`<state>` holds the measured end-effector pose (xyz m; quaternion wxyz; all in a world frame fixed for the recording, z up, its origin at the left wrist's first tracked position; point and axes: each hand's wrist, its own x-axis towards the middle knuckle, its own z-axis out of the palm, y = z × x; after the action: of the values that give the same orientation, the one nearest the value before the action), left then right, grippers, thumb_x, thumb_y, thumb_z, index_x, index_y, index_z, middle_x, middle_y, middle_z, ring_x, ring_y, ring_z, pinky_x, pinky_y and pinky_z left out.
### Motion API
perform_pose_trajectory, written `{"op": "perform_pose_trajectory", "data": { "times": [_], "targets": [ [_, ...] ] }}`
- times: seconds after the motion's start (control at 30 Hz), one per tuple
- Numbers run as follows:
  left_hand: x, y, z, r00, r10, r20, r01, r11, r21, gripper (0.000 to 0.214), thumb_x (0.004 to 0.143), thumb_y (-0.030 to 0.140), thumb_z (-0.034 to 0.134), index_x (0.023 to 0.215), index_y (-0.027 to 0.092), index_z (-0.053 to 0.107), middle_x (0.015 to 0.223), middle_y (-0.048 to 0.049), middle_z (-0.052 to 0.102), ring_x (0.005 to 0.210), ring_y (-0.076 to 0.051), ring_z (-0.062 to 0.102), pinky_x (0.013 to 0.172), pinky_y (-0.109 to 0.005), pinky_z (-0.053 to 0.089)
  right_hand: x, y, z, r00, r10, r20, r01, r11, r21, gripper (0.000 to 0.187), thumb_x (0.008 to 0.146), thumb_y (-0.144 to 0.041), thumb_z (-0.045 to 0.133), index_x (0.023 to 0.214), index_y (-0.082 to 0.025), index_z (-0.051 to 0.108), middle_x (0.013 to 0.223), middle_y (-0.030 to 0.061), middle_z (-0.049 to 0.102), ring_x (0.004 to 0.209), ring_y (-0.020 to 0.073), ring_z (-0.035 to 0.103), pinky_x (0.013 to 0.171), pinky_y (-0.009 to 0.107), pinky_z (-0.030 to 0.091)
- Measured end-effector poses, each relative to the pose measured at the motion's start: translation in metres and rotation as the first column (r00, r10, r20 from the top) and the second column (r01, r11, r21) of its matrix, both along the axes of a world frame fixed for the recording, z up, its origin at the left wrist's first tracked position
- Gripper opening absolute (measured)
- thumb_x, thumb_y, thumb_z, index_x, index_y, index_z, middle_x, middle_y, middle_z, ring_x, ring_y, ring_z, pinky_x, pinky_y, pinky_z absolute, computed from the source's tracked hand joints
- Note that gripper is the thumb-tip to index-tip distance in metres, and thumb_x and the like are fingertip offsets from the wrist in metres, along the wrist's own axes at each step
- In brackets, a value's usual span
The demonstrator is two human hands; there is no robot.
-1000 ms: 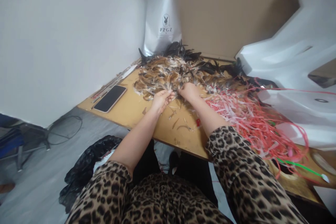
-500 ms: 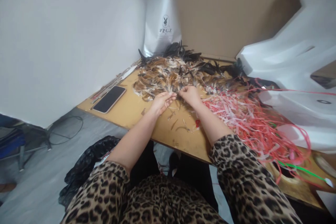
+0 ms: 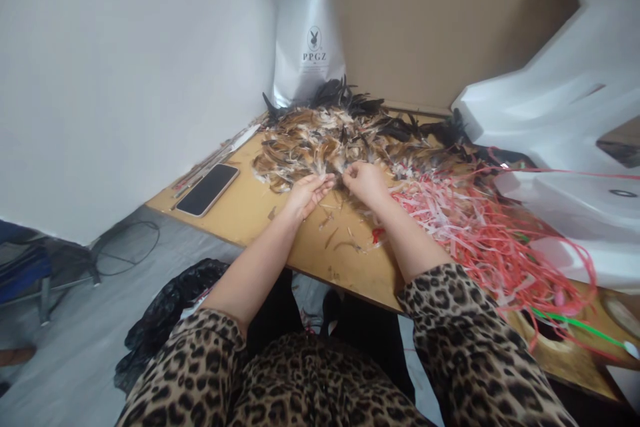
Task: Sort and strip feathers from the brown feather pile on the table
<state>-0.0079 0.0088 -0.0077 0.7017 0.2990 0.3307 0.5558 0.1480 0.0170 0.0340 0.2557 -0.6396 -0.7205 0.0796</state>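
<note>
My left hand is closed in a pinch at the near edge of a heap of brown feathers. A pale, fluffy feather rises from its fingertips. Just to the right, apart from it by a small gap, my right hand has its thumb and fingers pressed together over the feathers. Whatever those fingers hold is too small to make out. Loose feather bits lie on the wooden table below both hands.
A dark-screened phone lies at left. Tangled red and pink ribbons spread at right beside a white plastic sheet. Behind the heap stands a white bag; black feathers lie before it. A black plastic bag sits below.
My right hand has shifted slightly to the right, widening the gap between the hands a little. The left hand keeps its pinch in nearly the same place.
</note>
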Motion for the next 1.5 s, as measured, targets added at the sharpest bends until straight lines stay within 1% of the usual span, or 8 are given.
{"op": "perform_pose_trajectory", "data": {
  "times": [0.23, 0.37, 0.5, 0.73, 0.93, 1.03, 1.27, 1.5],
  "targets": [
    [-0.002, 0.002, 0.002, 0.995, 0.090, 0.052, -0.088, 0.996, -0.031, 0.005, 0.071, 0.009, 0.065, 0.070, 0.009, 0.060, 0.064, -0.0026, 0.064, 0.062, -0.006, 0.062, 0.053, -0.013, 0.043, -0.007, -0.012, 0.007, 0.976, 0.218, -0.027, -0.218, 0.975, -0.032, 0.016, 0.068, -0.027, 0.053, 0.069, -0.018, 0.066, 0.066, 0.0024, 0.065, 0.060, 0.0120, 0.054, 0.057, 0.022, 0.035],
    [-0.002, 0.002, 0.002, 0.996, 0.089, 0.023, -0.089, 0.996, -0.013, 0.009, 0.067, 0.012, 0.069, 0.069, 0.009, 0.061, 0.060, -0.0018, 0.062, 0.056, -0.005, 0.058, 0.050, -0.012, 0.040, -0.005, -0.006, 0.002, 0.915, 0.288, -0.281, -0.335, 0.933, -0.134, 0.018, 0.066, -0.030, 0.057, 0.069, -0.014, 0.065, 0.062, 0.0005, 0.062, 0.056, 0.0098, 0.050, 0.054, 0.021, 0.035],
    [0.000, 0.000, 0.001, 0.997, 0.068, -0.035, -0.067, 0.997, 0.048, 0.018, 0.061, 0.019, 0.074, 0.068, 0.009, 0.061, 0.058, -0.0008, 0.060, 0.051, -0.004, 0.054, 0.047, -0.013, 0.036, -0.002, -0.002, 0.000, 0.788, 0.179, -0.589, -0.384, 0.891, -0.243, 0.027, 0.061, -0.036, 0.065, 0.073, -0.012, 0.066, 0.058, -0.0019, 0.058, 0.052, 0.0066, 0.044, 0.052, 0.020, 0.035],
    [0.002, -0.002, 0.002, 0.993, 0.057, -0.103, -0.045, 0.992, 0.116, 0.025, 0.059, 0.025, 0.076, 0.057, 0.011, 0.055, 0.050, 0.0023, 0.053, 0.044, -0.002, 0.044, 0.041, -0.015, 0.027, -0.008, -0.005, -0.004, 0.625, 0.015, -0.781, -0.448, 0.825, -0.343, 0.032, 0.053, -0.040, 0.073, 0.054, -0.016, 0.052, 0.038, -0.0082, 0.039, 0.035, 0.0028, 0.026, 0.038, 0.020, 0.014],
    [0.000, -0.002, 0.002, 0.995, 0.048, -0.083, -0.045, 0.998, 0.036, 0.016, 0.066, 0.021, 0.072, 0.076, 0.010, 0.065, 0.066, -0.0027, 0.065, 0.057, -0.005, 0.057, 0.049, -0.014, 0.038, -0.007, -0.001, -0.006, 0.453, -0.089, -0.887, -0.428, 0.851, -0.304, 0.036, 0.049, -0.038, 0.076, 0.057, -0.017, 0.049, 0.039, -0.0095, 0.037, 0.035, 0.0017, 0.022, 0.037, 0.019, 0.011],
    [0.000, -0.001, 0.002, 0.995, 0.014, -0.094, -0.014, 1.000, 0.005, 0.011, 0.070, 0.018, 0.067, 0.077, 0.010, 0.065, 0.078, -0.0061, 0.069, 0.059, -0.005, 0.059, 0.050, -0.013, 0.040, -0.007, 0.001, -0.007, 0.408, -0.091, -0.909, -0.405, 0.874, -0.269, 0.037, 0.049, -0.038, 0.077, 0.060, -0.017, 0.049, 0.039, -0.0103, 0.034, 0.035, 0.0019, 0.023, 0.037, 0.018, 0.012],
    [0.002, -0.003, 0.002, 0.992, -0.046, -0.117, 0.045, 0.999, -0.008, 0.012, 0.071, 0.017, 0.067, 0.079, 0.009, 0.066, 0.079, -0.0079, 0.069, 0.058, -0.007, 0.061, 0.048, -0.014, 0.042, -0.014, 0.000, -0.008, 0.402, -0.080, -0.912, -0.325, 0.919, -0.223, 0.036, 0.049, -0.039, 0.075, 0.062, -0.016, 0.052, 0.041, -0.0079, 0.042, 0.036, 0.0028, 0.028, 0.037, 0.019, 0.015],
    [0.002, -0.004, 0.000, 0.988, -0.056, -0.142, 0.056, 0.998, -0.008, 0.014, 0.070, 0.019, 0.069, 0.079, 0.009, 0.065, 0.079, -0.0077, 0.070, 0.058, -0.007, 0.062, 0.048, -0.013, 0.042, -0.019, -0.001, -0.010, 0.390, -0.063, -0.919, -0.302, 0.934, -0.192, 0.032, 0.050, -0.039, 0.073, 0.059, -0.017, 0.051, 0.039, -0.0082, 0.040, 0.036, 0.0032, 0.028, 0.037, 0.020, 0.016]
  ]
}}
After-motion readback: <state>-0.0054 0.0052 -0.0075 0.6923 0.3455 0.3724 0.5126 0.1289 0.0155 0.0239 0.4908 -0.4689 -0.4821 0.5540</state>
